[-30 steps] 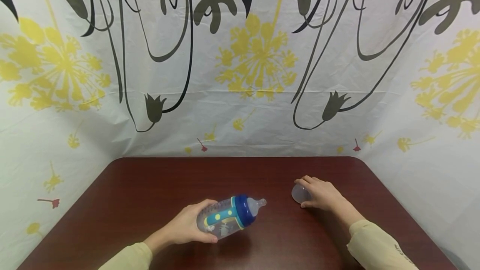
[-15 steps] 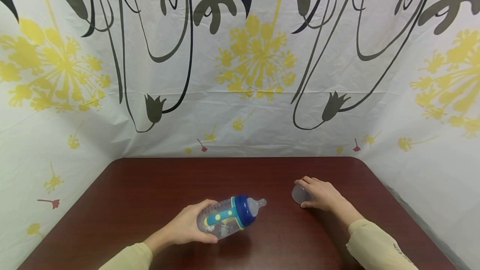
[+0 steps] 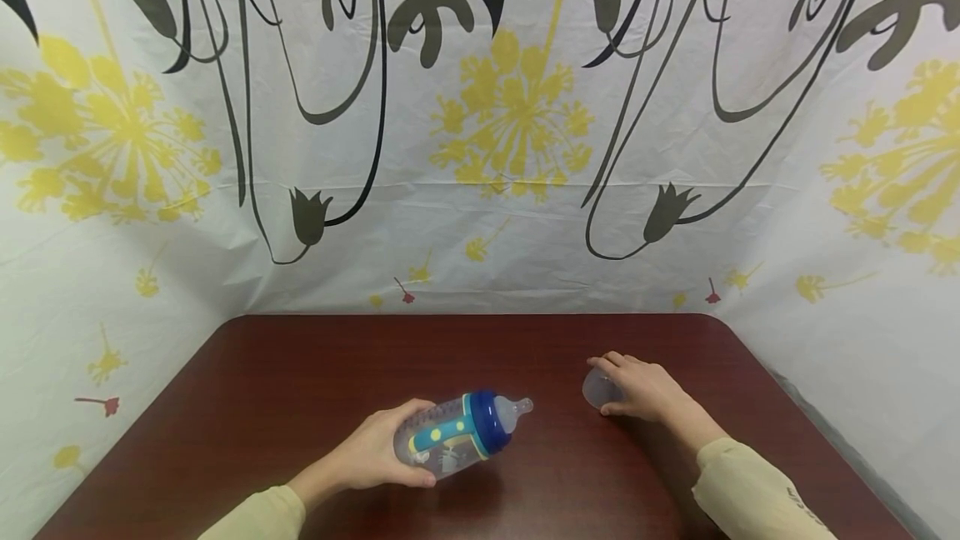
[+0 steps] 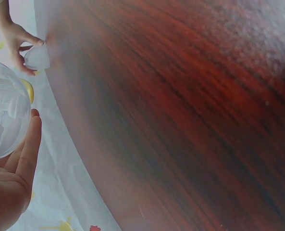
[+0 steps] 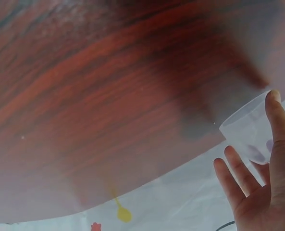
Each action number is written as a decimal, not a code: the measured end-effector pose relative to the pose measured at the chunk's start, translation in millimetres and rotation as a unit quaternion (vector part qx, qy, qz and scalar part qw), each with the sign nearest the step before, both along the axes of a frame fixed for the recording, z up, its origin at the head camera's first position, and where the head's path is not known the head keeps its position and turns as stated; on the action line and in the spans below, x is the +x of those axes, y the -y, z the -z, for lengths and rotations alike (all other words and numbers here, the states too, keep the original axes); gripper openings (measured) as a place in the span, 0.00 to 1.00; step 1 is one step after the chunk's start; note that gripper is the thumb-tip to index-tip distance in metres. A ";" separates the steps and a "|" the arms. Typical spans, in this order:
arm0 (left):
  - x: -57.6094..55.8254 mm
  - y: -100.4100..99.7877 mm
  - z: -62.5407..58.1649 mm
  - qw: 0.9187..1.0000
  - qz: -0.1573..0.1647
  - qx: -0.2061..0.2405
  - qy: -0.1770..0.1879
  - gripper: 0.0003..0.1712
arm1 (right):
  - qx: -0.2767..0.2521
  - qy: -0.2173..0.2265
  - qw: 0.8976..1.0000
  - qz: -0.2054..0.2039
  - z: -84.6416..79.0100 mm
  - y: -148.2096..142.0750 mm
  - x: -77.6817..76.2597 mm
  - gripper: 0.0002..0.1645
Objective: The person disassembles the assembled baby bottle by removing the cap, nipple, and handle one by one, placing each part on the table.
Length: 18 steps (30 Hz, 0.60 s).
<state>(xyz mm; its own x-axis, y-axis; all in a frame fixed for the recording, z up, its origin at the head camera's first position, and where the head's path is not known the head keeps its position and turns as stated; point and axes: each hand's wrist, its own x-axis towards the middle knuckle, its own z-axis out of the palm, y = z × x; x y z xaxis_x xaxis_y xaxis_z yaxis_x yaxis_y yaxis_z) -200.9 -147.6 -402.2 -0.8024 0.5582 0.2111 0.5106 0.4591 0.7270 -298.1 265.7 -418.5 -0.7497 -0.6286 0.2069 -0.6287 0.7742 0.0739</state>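
Bottle [image 3: 450, 438] of clear plastic, blue-collared, lies in the left hand [image 3: 378, 448], grip curled, long axis towards the translucent plastic cup [image 3: 602, 389] the right hand [image 3: 647, 390] pinches.

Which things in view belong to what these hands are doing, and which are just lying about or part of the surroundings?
In use:
blue-collared clear plastic baby bottle, gripped by the left hand
small translucent cup-shaped plastic cap, held by the right hand

Surroundings:
glossy red-brown wood-grain table
white sheet printed with yellow and grey flowers, behind and beside it
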 end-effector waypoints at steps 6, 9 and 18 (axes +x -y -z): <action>-0.6 -0.6 0.6 1.000 0.003 0.005 -0.004 0.39 | -0.035 -0.013 0.999 0.020 -11.0 1.1 3.0 0.45; -0.9 -1.0 0.8 1.000 0.002 0.004 -0.008 0.39 | -0.051 -0.024 0.998 0.024 -19.7 2.9 3.8 0.45; 0.4 -1.9 -1.4 1.000 -0.003 0.003 -0.014 0.39 | -0.115 -0.002 0.993 0.026 -57.0 16.9 17.1 0.39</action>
